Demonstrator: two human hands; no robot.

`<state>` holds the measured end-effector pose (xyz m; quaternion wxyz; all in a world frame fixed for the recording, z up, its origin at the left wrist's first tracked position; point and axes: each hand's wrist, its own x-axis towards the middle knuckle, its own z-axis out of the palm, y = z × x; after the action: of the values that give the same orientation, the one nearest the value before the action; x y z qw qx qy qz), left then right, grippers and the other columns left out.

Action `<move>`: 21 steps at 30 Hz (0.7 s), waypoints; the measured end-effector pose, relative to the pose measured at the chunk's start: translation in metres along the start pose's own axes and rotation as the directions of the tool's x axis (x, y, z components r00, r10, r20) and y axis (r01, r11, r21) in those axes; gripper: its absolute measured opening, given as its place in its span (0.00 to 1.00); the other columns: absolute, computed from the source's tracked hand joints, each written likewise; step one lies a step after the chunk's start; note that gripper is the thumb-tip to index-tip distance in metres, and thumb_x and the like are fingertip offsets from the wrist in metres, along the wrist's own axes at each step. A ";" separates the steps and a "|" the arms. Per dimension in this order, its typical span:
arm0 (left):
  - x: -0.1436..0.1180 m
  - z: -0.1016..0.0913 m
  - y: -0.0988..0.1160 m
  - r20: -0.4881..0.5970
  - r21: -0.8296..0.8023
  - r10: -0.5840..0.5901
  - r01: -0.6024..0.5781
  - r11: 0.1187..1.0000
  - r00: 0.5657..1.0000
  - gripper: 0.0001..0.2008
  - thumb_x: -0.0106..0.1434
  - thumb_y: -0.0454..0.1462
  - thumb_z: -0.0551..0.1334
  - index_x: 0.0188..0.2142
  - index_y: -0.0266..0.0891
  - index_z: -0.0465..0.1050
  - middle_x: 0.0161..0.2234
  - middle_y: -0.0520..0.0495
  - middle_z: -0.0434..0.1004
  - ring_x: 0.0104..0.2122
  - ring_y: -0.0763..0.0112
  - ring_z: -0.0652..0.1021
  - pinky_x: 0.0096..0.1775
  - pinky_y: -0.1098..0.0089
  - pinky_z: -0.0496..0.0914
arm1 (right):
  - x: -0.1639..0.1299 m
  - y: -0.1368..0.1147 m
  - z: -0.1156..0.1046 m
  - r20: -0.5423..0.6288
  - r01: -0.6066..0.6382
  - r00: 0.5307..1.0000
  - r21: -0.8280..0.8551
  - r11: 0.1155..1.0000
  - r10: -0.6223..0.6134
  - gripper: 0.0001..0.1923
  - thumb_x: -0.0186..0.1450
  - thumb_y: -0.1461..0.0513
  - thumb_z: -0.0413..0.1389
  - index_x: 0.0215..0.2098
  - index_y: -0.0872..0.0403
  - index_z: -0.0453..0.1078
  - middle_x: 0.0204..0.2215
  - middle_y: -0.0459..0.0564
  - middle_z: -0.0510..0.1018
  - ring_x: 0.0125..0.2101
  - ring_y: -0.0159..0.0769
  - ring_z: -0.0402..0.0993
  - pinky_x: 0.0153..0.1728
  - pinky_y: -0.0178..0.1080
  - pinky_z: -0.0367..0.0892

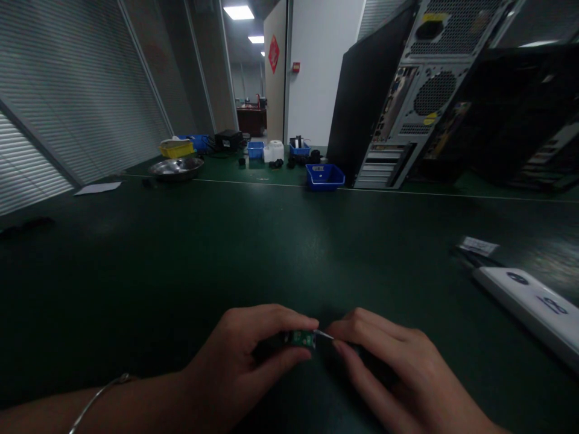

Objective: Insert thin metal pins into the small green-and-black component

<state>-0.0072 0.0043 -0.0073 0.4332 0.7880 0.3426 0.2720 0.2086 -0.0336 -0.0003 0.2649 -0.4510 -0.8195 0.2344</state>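
Note:
Near the front of the dark green table (280,253), my left hand (253,355) pinches a small green circuit board (301,339) between thumb and fingers. Part of the board is hidden by the fingers. From the right, my right hand (384,361) closes on a thin, pale metal tip (324,334) that points at the board's right end. Whether the tip touches the board, I cannot tell. The rest of this slim tool lies hidden inside the right hand.
A white device (529,307) with a cable lies at the right. Behind stand a blue bin (324,177), a black computer case (368,90), a steel bowl (176,170) and a yellow basket (177,149). White paper (98,188) lies at the far left.

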 end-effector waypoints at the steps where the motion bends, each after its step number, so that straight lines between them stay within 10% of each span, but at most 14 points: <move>1: 0.000 0.000 0.000 -0.015 0.009 0.000 0.000 1.000 1.000 0.12 0.61 0.36 0.62 0.45 0.42 0.74 0.41 0.48 0.80 0.41 0.68 0.78 0.44 0.71 0.71 | 0.000 0.000 0.000 -0.018 0.005 1.000 -0.005 1.000 -0.005 0.10 0.64 0.68 0.49 0.38 0.52 0.71 0.28 0.46 0.75 0.26 0.30 0.73 0.28 0.29 0.69; 21: -0.001 -0.001 -0.003 0.033 -0.030 0.040 -0.039 0.999 0.999 0.12 0.60 0.36 0.63 0.45 0.43 0.75 0.42 0.48 0.81 0.40 0.67 0.79 0.43 0.71 0.72 | 0.000 -0.007 0.001 -0.102 0.048 0.994 0.034 0.998 -0.045 0.09 0.64 0.66 0.50 0.36 0.51 0.72 0.25 0.46 0.76 0.25 0.31 0.75 0.28 0.29 0.71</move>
<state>-0.0094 0.0048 -0.0096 0.4449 0.7927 0.3158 0.2721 0.2039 -0.0371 0.0033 0.3196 -0.4380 -0.8109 0.2201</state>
